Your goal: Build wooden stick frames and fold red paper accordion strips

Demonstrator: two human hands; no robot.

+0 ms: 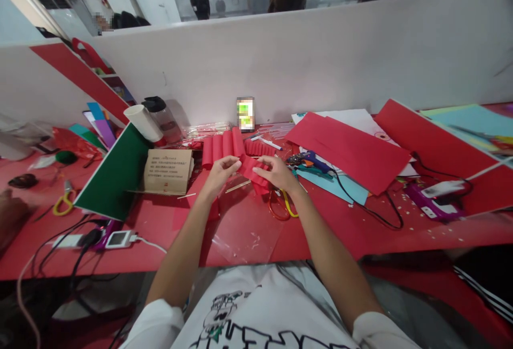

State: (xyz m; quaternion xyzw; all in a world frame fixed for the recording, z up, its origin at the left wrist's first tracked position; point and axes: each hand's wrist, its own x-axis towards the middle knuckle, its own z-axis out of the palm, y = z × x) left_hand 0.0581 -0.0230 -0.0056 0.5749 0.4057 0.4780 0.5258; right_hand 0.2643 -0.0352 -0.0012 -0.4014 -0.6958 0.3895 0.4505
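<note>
A piece of pleated red paper point(251, 169) is held over the red table point(248, 231) between both my hands. My left hand point(221, 172) pinches its left end with closed fingers. My right hand point(276, 172) grips its right end, fingers curled over the folds. Just behind them lies a wider accordion-folded red sheet point(222, 147). Scissors with red and yellow handles point(281, 206) lie under my right wrist.
A cardboard box point(168, 171) and a green sheet point(112, 178) lie to the left, with a white cup point(143, 122) and a dark bottle point(160, 114). Red sheets point(348, 148), a blue glue gun point(310, 161) with its cable and a phone point(245, 114) stand behind. A white partition point(320, 55) closes the back.
</note>
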